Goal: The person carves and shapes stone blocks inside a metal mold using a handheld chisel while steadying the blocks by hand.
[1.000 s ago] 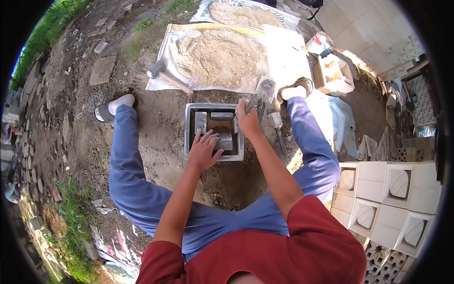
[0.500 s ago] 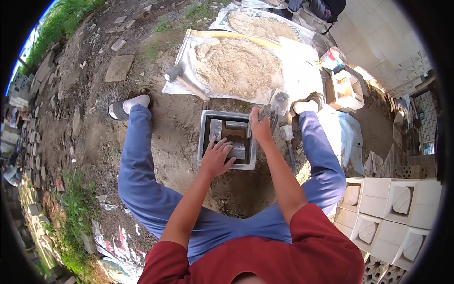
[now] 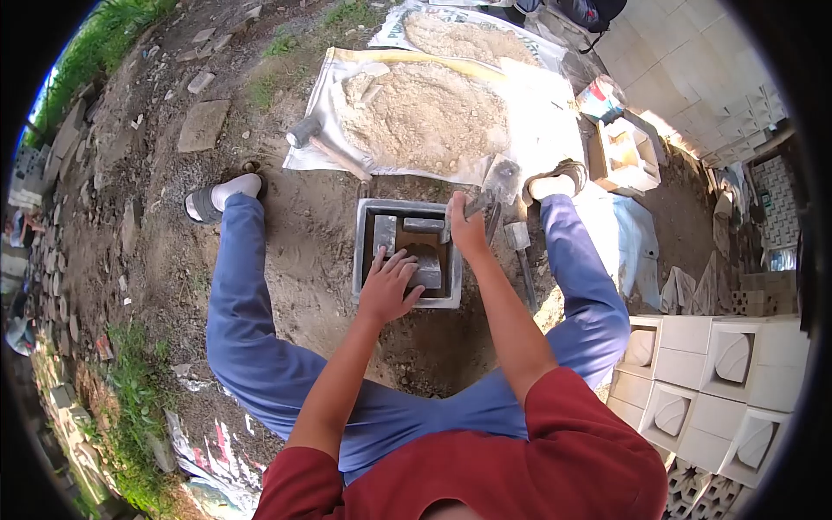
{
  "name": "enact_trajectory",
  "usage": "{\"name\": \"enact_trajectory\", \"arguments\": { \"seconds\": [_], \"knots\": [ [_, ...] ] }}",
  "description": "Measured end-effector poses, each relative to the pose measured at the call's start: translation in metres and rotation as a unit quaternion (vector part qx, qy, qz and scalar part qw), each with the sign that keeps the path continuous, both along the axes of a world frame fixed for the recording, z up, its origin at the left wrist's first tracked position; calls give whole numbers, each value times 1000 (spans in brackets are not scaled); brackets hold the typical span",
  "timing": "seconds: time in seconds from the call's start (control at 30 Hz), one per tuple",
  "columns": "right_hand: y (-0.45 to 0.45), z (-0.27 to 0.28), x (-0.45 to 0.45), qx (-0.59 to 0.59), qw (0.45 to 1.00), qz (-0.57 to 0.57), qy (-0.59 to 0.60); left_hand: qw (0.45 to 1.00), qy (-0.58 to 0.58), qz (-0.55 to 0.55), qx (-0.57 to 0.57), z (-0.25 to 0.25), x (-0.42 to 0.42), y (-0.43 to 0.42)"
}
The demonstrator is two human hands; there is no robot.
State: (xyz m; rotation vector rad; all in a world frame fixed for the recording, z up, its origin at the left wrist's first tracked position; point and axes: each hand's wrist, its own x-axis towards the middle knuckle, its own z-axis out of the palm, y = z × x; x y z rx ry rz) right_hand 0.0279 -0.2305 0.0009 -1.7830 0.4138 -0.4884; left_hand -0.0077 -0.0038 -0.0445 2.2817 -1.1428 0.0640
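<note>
Left hand [image 3: 387, 290] lies unclenched inside the frame [image 3: 407, 302]; right grip [image 3: 469, 232], near its rim [image 3: 456, 282], unclear.

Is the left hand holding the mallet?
No, the left hand is spread over the grey block inside the frame, while the mallet lies partly on the white sheet.

The shirt [image 3: 555, 472] is deep red, short-sleeved and plain where it shows, with a curved neckline at the near edge. Its left sleeve [image 3: 299, 485] and right sleeve [image 3: 598, 425] end in straight hems above the elbows, leaving the forearms bare. The left hand [image 3: 387, 290] and right hand [image 3: 468, 230] are bare too. The trousers [image 3: 282, 347] are slate blue, long and loose, with soft creases around the knees. Dark sandals [image 3: 204, 206], each with a broad strap, cover the feet at the far ends.
</note>
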Motion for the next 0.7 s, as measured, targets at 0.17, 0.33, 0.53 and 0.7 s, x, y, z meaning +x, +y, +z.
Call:
{"name": "enact_trajectory", "arguments": {
  "seconds": [0.17,0.33,0.53,0.7],
  "knots": [
    [0,6,8,0,1000,-14,20,1000,12,4,3,0,5,-3],
    [-3,3,7,-7,998,28,61,1000,15,-1,3,-1,-1,-1],
    [-1,-13,2,15,998,43,43,1000,4,0,11,5,4,-2],
    [1,3,-4,-8,998,13,56,1000,20,2,14,1,1,-2]
  ]
}}
